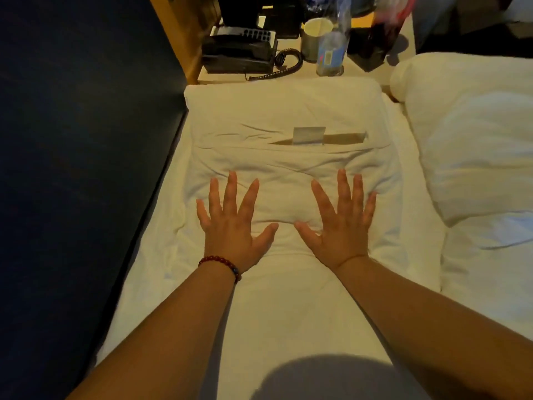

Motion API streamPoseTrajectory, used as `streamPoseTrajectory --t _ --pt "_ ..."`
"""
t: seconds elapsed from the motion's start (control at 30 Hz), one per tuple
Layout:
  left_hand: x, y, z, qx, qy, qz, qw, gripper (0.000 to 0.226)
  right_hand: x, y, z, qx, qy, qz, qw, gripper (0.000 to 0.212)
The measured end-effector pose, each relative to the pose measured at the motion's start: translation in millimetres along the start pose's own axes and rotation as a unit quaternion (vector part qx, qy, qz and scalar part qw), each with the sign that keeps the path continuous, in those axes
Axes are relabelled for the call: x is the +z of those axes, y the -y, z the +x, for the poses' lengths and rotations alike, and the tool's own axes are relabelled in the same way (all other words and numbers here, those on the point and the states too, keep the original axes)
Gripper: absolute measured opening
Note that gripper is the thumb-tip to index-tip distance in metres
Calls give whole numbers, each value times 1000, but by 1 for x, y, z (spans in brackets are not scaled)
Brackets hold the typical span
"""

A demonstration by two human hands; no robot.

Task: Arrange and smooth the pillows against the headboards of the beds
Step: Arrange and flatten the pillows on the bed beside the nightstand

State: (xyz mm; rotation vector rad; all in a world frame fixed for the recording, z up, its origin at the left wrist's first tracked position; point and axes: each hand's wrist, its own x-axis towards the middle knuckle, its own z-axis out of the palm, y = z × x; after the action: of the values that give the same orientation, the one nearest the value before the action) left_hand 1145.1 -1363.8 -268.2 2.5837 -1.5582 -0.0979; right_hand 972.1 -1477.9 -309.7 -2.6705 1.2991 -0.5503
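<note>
A white pillow lies flat on the bed, its left side along the dark blue headboard. Its case has an open flap with a grey label showing. My left hand, with a red bead bracelet on the wrist, rests palm down on the pillow's near left part, fingers spread. Flat on the near right part lies my right hand, also spread. Neither holds anything. A rumpled white duvet or second pillow is bunched at the right.
Beyond the pillow stands a bedside table with a black telephone, a paper cup, a plastic water bottle and dark items. White sheet covers the bed under my arms.
</note>
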Motion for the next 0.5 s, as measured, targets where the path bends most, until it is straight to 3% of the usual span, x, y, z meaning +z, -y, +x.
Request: streamPoseTrajectory --t 0.3,0.5 --pt "53 9 8 44 -83 -27 995 77 28 -2 1 5 5 -64 998 78" --pt "70 12 14 48 -84 -22 995 76 41 0 3 24 33 -99 994 78"
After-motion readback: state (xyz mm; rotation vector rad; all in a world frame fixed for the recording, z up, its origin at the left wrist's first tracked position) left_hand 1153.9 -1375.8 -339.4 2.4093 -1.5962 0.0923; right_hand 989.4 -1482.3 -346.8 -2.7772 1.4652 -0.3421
